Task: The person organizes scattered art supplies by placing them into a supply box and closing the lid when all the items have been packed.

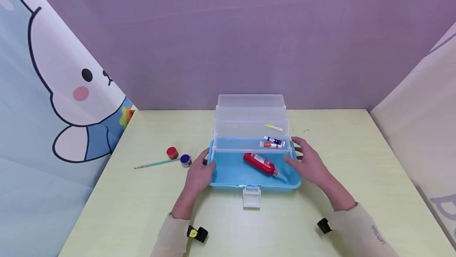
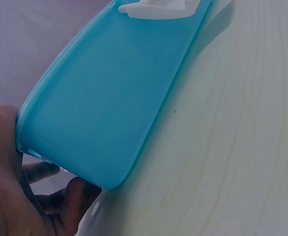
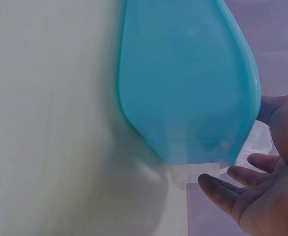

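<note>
The blue box (image 1: 228, 173) stood upright, midway between the left and right edges of the worktop (image 1: 251, 231), its back towards the far edge; whether its base was raised slightly could not be told. Handling it well called for even support at both ends, a level base and slow movement, since the red bottle (image 1: 261, 163) lay loose inside, its nozzle pointing towards the near right corner, and looked likely to roll. The clear trays (image 1: 235, 128) stood open at the back, and a sharp tilt could have shifted the yellow tube (image 1: 273, 127), purple tube (image 1: 274, 141) and orange tube (image 1: 270, 145) there. The white latch (image 1: 251, 199) hung unfastened at the front.

The left hand (image 1: 200, 174) grasped the box's left end, thumb at the rim and bent fingers along the outside. The right hand (image 1: 312, 166) was only loosely spread: its thumb met the rim, while the fingers (image 3: 220, 194) reached beside the end wall; how firmly they pressed was unclear.

Towards the worktop's left edge, beyond the left hand, sat the blue-lidded jar (image 1: 185, 160), the red jar (image 1: 172, 153) and a thin teal tool (image 1: 156, 164).
</note>
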`<state>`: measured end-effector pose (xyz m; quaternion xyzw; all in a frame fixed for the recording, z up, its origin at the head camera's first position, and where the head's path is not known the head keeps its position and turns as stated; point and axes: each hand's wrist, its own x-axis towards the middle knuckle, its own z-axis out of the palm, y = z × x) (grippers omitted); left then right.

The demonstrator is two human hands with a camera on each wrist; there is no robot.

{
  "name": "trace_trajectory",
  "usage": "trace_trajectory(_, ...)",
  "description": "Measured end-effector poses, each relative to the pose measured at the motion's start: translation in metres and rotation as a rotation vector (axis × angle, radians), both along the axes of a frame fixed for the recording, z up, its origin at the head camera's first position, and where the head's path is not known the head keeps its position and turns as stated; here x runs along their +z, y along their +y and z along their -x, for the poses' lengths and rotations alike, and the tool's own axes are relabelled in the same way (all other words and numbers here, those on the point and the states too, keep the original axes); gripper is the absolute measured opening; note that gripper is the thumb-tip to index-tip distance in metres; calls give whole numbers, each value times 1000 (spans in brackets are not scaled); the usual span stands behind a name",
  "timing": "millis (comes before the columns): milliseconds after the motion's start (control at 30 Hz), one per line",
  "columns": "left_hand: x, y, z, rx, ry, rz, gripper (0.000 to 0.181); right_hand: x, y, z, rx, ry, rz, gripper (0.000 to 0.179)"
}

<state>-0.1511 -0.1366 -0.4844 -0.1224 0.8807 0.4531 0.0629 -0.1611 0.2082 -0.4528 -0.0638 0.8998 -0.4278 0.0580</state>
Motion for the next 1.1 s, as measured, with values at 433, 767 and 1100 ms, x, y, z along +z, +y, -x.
trace_trajectory(433, -2, 1, 2, -4, 3, 0, 60, -12, 0, -9, -54, -32, -4, 78)
trace_trajectory(767, 0, 1, 1, 3, 5, 5, 61, -14, -1, -12, -106, -68, -11, 69)
trace_trajectory(1100, 2, 1, 0, 3, -10, -4, 61, -18, 3, -16, -119, -129, 57, 64)
